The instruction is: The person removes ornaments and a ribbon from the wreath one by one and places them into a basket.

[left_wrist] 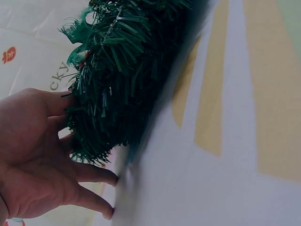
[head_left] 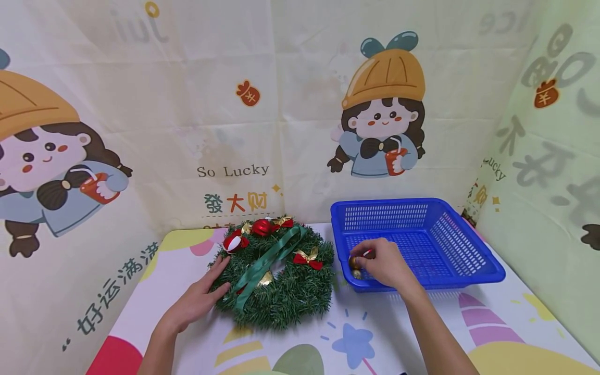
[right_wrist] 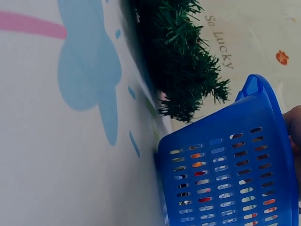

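Note:
A green wreath point(head_left: 300, 297) lies on the table, carrying red and gold bows, a shiny red ball point(head_left: 262, 227) and a green ribbon point(head_left: 267, 263) across its middle. My left hand point(head_left: 199, 297) touches the wreath's left edge with spread fingers; the left wrist view shows the same hand point(left_wrist: 42, 155) against the needles. Inside the blue basket point(head_left: 473, 278), near its left wall, my right hand point(head_left: 386, 263) pinches a gold ball point(head_left: 353, 262). Another gold ball point(head_left: 357, 273) sits just below it. Only part of the right hand point(right_wrist: 295, 129) shows above the rim in the right wrist view.
The blue basket stands to the right of the wreath, a narrow strip of table between them. Printed cloth walls point(head_left: 300, 130) rise behind and on both sides. A patterned cloth point(head_left: 384, 338) covers the table.

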A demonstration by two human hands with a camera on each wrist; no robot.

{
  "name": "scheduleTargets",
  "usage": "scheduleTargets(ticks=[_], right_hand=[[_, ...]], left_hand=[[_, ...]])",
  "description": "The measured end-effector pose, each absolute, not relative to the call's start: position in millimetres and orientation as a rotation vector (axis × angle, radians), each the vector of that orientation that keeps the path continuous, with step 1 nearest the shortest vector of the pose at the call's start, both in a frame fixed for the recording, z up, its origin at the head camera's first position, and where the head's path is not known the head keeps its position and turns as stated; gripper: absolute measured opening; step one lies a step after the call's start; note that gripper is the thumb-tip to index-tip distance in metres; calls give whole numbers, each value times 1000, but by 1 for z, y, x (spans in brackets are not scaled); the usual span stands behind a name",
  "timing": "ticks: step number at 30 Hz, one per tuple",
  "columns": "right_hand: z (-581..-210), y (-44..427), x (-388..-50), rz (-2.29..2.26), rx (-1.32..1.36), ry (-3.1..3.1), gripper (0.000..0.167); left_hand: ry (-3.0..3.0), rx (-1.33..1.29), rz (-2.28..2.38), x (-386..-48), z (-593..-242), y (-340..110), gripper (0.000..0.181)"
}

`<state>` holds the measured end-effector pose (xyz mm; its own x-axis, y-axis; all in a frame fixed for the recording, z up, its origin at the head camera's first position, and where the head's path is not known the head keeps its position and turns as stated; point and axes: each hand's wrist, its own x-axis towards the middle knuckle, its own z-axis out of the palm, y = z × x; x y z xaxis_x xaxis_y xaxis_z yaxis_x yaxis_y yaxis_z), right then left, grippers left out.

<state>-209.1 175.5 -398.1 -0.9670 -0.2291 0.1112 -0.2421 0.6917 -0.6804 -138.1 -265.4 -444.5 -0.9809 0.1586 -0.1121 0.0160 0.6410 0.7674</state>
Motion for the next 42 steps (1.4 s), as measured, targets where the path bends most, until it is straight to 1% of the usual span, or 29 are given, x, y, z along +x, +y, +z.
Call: scheduleTargets(ticks=[14, 29, 36, 42], right_hand=[[-399, 170, -209, 1199, 426, -2717, 16], [-398, 165, -207, 1254, 526, -2565, 18], [-393, 159, -205, 1344, 548, -2532, 19], [-385, 144, -205, 1420, 610, -2519, 23]], left_hand=[[2696, 157, 1267, -138, -445, -265, 71], [2693, 150, 1254, -138, -444, -265, 71], [2688, 138, 1248, -139, -445, -265, 71], [2693, 133, 1242, -138, -445, -265, 71]])
